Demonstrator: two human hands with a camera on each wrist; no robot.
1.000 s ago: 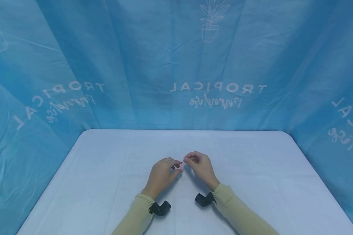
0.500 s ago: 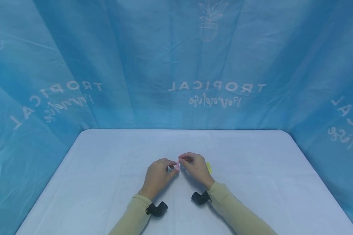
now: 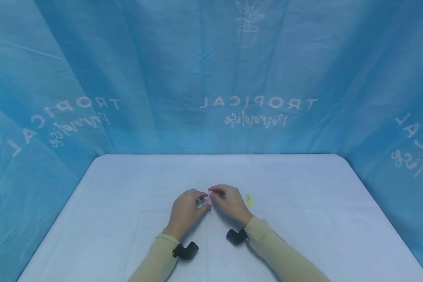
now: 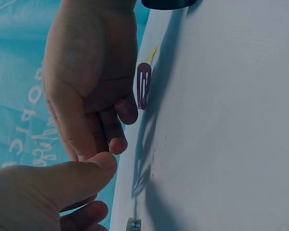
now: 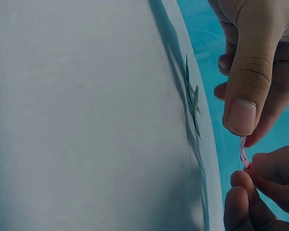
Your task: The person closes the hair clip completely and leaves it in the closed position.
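Between the two hands, above the white table, is a small pink hair clip (image 3: 209,198). In the right wrist view the clip (image 5: 244,154) is a narrow, slightly bent strip, seen nearly edge on. My left hand (image 3: 185,211) pinches its near end between thumb and fingers. My right hand (image 3: 231,201) holds the other end with thumb and forefinger. Fingers cover most of the clip. A purple slotted snap hair clip (image 4: 143,85) shows beyond the right hand in the left wrist view. Two thin grey-green pointed pieces (image 5: 190,91) lie on the table in the right wrist view.
A narrow yellow strip with dark marks (image 3: 249,200) lies on the white table (image 3: 303,235), right of the right hand. Blue printed curtains (image 3: 155,78) surround its back and sides. A black curved piece (image 3: 185,251) is strapped to each wrist.
Both hands have shifted slightly left, keeping the pink clip between them. The yellow strip, hidden by the right hand at first, now shows fully on the table.
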